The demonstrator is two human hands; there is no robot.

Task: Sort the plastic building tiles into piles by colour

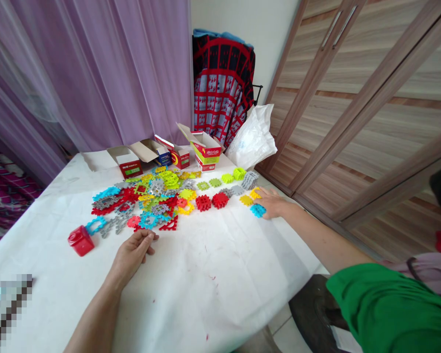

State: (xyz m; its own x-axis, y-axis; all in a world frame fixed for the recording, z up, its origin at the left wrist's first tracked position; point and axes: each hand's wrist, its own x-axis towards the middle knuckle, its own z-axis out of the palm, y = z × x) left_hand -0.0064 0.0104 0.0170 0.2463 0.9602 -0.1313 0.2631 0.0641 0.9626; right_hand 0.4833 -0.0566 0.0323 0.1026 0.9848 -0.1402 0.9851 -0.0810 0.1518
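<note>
Nearest, the left hand (134, 251) is rested half-curled and empty on the white-covered tabletop (213, 274), while the right hand (270, 202), fingers flat, holds nothing but touches a blue toothed plastic tile (257, 210) near the edge, which might be pushed off.

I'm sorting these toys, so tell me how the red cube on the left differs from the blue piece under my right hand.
The red cube is a closed, boxy block; the blue piece looks like a flat, open lattice tile. The red cube stands alone, untouched, left of the left hand; the blue piece lies at the fingertips of the right hand, beside yellow pieces. Both are plastic and rest on the white table.
</note>
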